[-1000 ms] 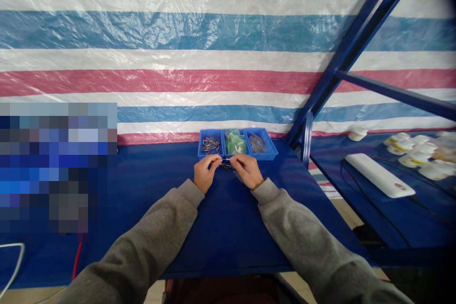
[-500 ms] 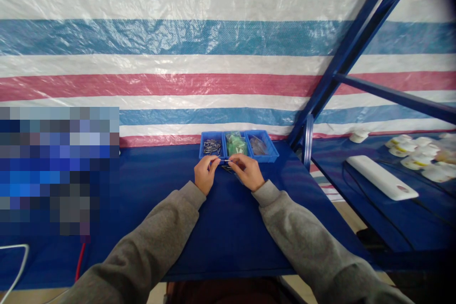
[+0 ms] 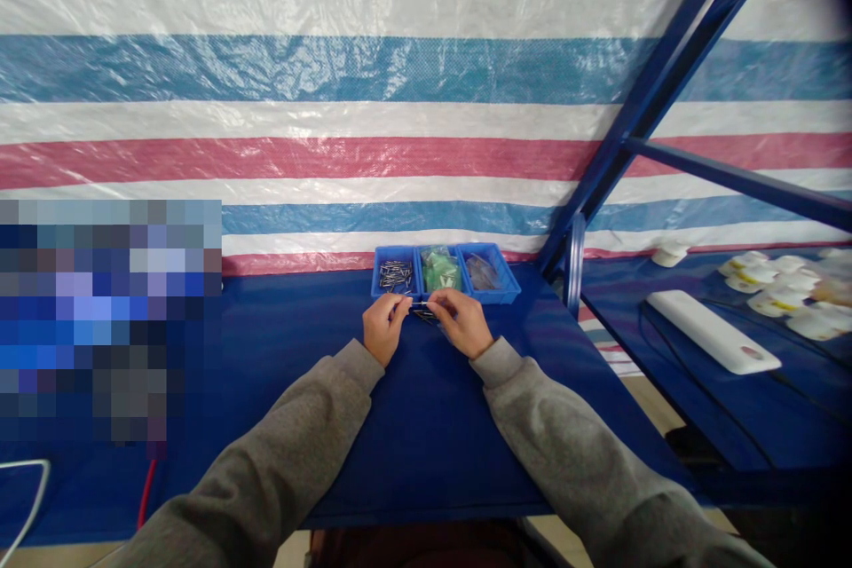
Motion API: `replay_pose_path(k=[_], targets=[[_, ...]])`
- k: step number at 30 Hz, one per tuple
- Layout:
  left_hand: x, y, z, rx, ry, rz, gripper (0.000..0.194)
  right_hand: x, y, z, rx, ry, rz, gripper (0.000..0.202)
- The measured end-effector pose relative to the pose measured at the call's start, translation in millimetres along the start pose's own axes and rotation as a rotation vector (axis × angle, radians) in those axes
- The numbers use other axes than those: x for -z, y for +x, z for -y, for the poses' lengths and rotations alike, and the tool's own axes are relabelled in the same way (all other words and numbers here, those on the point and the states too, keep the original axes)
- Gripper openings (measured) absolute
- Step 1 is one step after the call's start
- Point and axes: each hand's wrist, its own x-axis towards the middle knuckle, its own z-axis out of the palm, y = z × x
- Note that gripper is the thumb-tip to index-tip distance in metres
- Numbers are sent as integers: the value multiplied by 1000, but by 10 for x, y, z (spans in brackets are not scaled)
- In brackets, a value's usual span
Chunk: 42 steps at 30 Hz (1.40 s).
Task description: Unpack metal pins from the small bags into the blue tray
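Observation:
A small thin metal piece (image 3: 419, 303) spans the gap between my fingertips. One end is pinched by my left hand (image 3: 382, 327), the other by my right hand (image 3: 464, 321). Just beyond them stand three blue bins: the left bin (image 3: 376, 273) holds many small metal pieces (image 3: 395, 273), the middle one a green plastic bag (image 3: 440, 268), the right bin (image 3: 508, 286) a clear bag (image 3: 482, 272). A few dark slim pieces (image 3: 424, 316) lie on the table between my hands, partly hidden by my right fingers.
The blue table (image 3: 426, 435) reaches to a striped sheet (image 3: 333, 160) behind. A blue metal frame (image 3: 612, 138) rises at the right. Beyond it, another table bears a long white device (image 3: 712, 330), white round parts (image 3: 776, 297) and cables. A pixelated area covers the left.
Both hands stay nearly in place, still pinching the thin piece, which has shifted very slightly between the fingertips.

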Motion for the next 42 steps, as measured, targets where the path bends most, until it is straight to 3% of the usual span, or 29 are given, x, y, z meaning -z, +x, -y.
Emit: replay_pose_path(k=[8, 16, 28, 34, 42], targets=[[-26, -4, 4, -78, -68, 17, 18, 15, 4, -9, -4, -38, -27, 29], [-27, -10, 46, -43, -5, -23, 21, -4, -2, -13, 5, 22, -30, 23], [7, 1, -35, -133, -84, -3, 14, 8, 14, 1, 62, -104, -44, 33], [-4, -7, -42, -123, -154, 15, 12, 0, 11, 5, 50, -107, -29, 37], [-59, -55, 7, 12, -303, 81, 11, 24, 13, -18, -4, -120, -106, 38]])
